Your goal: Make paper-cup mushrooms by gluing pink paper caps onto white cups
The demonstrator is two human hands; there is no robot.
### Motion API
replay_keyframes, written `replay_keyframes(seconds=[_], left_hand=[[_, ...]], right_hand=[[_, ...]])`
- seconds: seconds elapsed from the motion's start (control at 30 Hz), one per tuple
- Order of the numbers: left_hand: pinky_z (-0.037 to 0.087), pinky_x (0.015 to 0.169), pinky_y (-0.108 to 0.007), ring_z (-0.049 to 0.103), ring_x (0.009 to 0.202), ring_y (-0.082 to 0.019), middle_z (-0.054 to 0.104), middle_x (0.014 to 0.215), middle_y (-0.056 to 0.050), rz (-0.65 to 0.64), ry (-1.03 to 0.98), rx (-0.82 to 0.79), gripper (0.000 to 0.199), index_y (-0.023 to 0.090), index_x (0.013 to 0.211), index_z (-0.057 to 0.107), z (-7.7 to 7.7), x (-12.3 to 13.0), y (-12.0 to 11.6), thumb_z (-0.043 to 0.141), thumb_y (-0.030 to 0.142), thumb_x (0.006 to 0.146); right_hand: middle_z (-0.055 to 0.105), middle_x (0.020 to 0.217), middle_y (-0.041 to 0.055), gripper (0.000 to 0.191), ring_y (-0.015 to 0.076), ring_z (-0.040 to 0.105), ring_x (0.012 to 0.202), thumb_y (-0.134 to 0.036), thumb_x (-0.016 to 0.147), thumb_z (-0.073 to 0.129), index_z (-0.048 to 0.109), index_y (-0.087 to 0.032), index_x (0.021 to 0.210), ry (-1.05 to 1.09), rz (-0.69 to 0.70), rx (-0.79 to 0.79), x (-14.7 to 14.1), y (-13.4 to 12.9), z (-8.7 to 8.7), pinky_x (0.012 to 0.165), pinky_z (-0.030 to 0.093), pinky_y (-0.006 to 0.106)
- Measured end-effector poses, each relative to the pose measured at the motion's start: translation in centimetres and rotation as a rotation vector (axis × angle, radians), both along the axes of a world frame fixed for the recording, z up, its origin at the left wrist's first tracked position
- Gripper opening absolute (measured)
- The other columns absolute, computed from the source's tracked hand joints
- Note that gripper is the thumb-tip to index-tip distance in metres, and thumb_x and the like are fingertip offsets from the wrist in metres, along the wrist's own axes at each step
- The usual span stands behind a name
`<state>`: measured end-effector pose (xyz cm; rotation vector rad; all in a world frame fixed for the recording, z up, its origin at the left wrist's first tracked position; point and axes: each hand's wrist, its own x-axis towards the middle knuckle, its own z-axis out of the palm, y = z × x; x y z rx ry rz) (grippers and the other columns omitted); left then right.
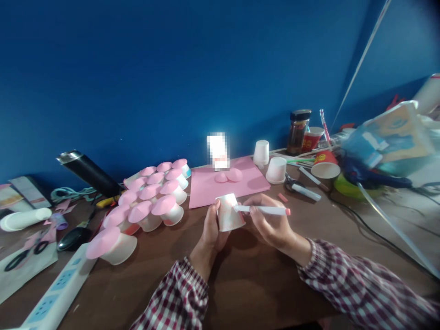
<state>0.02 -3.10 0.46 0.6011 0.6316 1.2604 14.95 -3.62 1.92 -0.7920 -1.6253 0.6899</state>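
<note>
My left hand (212,225) is closed around the side of a white paper cup (229,215), turned upside down with its wide rim low. Pinched in my right hand (271,222) is a white marker (263,210) with a pink end, its tip at the cup's side near the upper right. Faint reddish marks show on the cup. Just behind lies a sheet of pink paper (206,192) with pink paper cones (234,175) on it. To the left stand rows of upturned cups topped with pink cones (140,211).
Upturned white cups (276,169) stand at the back right, near scissors (290,182), a capped marker (306,192), a dark-lidded jar (298,133) and a glue gun (374,174). On the left are a power strip (57,291), a black tumbler (90,174) and a computer mouse (74,238).
</note>
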Motion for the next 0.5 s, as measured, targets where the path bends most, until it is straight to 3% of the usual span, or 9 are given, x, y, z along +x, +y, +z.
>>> replay_keyframes(seconds=[0.2,0.37,0.5], left_hand=[[0.052,0.068,-0.030,0.064,0.071,-0.020,0.069,0.077,-0.010,0.015,0.006,-0.047,0.042,0.010,0.086,0.068,0.0,-0.2,0.0,0.058,0.050,0.080],[0.052,0.065,-0.030,0.066,0.074,-0.021,0.071,0.086,-0.012,0.071,0.001,-0.103,0.040,0.009,0.093,0.066,-0.1,-0.4,0.3,0.059,0.047,0.079],[0.052,0.068,-0.030,0.065,0.068,-0.018,0.070,0.080,-0.007,0.095,-0.010,-0.145,0.038,0.012,0.097,0.064,-0.4,-0.6,0.4,0.062,0.045,0.078]], right_hand=[[0.063,0.070,0.0005,0.011,0.0122,0.057,0.059,-0.020,0.088,0.052,0.062,-0.017,0.082,0.041,-0.065,0.000,0.3,0.3,-0.2,0.056,0.045,0.023],[0.062,0.073,0.0002,0.014,0.0127,0.058,0.063,-0.027,0.093,0.050,0.060,-0.019,0.100,0.127,-0.207,-0.018,1.1,1.9,-0.4,0.059,0.046,0.023],[0.065,0.083,0.0035,0.020,0.0145,0.060,0.071,-0.029,0.092,0.051,0.061,-0.018,0.105,0.069,-0.299,-0.007,1.8,3.2,-0.3,0.066,0.049,0.027]])
